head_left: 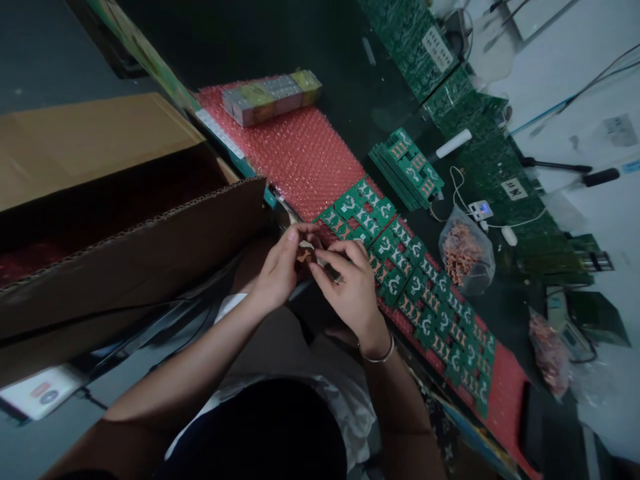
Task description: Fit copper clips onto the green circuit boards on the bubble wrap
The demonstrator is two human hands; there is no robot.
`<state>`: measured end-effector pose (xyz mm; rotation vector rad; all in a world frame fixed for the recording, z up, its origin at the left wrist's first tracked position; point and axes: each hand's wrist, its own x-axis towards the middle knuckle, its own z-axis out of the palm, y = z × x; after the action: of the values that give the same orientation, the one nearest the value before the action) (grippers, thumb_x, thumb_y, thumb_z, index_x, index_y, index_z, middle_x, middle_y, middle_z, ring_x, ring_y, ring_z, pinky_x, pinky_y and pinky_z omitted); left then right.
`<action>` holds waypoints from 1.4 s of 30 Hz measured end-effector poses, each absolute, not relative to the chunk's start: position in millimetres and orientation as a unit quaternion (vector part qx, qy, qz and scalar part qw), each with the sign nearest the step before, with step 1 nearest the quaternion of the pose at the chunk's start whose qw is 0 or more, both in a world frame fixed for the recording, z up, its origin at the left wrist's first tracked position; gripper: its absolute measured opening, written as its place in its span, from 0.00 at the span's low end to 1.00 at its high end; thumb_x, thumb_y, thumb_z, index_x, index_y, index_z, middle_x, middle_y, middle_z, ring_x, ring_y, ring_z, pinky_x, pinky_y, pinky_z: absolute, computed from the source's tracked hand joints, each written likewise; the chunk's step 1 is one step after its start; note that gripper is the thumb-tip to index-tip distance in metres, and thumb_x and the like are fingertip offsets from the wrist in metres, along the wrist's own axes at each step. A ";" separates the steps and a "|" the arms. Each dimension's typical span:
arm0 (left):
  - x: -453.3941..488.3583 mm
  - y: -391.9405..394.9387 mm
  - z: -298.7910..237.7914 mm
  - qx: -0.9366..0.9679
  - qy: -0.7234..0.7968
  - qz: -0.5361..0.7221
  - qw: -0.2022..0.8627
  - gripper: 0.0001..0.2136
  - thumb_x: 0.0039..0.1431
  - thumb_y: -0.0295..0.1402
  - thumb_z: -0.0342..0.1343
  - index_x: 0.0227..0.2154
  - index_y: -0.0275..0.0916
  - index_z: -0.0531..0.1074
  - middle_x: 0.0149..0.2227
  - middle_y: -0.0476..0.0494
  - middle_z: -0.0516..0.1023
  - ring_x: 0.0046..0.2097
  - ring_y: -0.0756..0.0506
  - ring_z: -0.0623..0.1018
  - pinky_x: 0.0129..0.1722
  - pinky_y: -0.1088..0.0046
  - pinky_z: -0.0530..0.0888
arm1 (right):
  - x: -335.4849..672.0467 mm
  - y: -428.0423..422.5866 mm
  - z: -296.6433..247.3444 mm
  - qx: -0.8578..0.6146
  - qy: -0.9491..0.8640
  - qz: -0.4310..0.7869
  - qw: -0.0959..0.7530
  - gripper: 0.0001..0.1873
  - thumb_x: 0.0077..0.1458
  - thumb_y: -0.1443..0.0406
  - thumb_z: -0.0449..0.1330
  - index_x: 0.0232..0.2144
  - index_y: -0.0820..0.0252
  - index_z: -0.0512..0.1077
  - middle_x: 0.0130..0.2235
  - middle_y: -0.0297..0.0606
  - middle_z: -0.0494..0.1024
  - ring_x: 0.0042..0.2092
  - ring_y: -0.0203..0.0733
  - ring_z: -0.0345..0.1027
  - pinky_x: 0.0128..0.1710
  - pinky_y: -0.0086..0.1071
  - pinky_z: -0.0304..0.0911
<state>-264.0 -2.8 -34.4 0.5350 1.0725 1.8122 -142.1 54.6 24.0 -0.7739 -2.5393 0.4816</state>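
At the table's near edge, my left hand (283,265) is closed around a small copper-coloured piece (305,255). Its fingers curl behind the piece, so part of it is hidden. My right hand (351,280), with a bracelet on the wrist, pinches at the same piece with thumb and fingertips. Just beyond my right hand lie rows of green circuit boards (415,293), many bearing copper-coloured parts. They rest on a sheet of red bubble wrap (305,157).
An open cardboard box (130,227) stands at left. Beyond the boards are a stack of circuit boards (407,170), a clear bag of copper-coloured parts (463,253) and a white cable. A taped grey block (273,97) lies on the far bubble wrap.
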 end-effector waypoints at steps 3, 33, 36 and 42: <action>-261.2 -3.3 -31.7 0.222 0.432 0.738 0.469 0.25 0.63 0.55 0.49 0.47 0.39 0.73 0.39 0.43 0.74 0.34 0.49 0.73 0.31 0.76 0.70 | -141.7 54.7 22.1 -0.282 -0.914 0.188 0.224 0.06 0.61 0.65 0.61 0.39 0.57 0.78 0.40 0.39 0.74 0.45 0.42 0.68 0.50 0.39 0.69; -270.5 2.2 -20.3 0.142 0.444 0.747 0.474 0.13 0.59 0.39 0.56 0.38 0.35 0.78 0.24 0.47 0.73 0.21 0.52 0.66 0.19 0.76 0.59 | -164.5 96.8 14.7 -0.305 -0.895 0.094 0.311 0.11 0.64 0.66 0.56 0.41 0.56 0.79 0.44 0.39 0.82 0.47 0.42 0.70 0.52 0.41 0.68; -273.3 0.0 -21.6 0.139 0.442 0.747 0.477 0.12 0.59 0.38 0.56 0.37 0.35 0.78 0.24 0.47 0.73 0.20 0.53 0.65 0.18 0.77 0.58 | -172.0 103.8 6.3 -0.302 -0.897 0.089 0.311 0.12 0.64 0.67 0.56 0.40 0.58 0.80 0.43 0.40 0.82 0.47 0.43 0.68 0.52 0.41 0.67; -276.3 -1.9 -21.6 0.129 0.432 0.751 0.483 0.12 0.59 0.38 0.56 0.36 0.34 0.78 0.24 0.47 0.73 0.20 0.53 0.65 0.19 0.77 0.58 | -170.5 104.4 -1.2 -0.305 -0.900 0.090 0.298 0.13 0.64 0.67 0.55 0.42 0.59 0.80 0.44 0.41 0.81 0.47 0.44 0.67 0.51 0.41 0.67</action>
<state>-276.3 -1.9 -21.6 0.3144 1.0532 1.8291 -170.5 104.4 -1.2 -0.8095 -2.3921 0.2400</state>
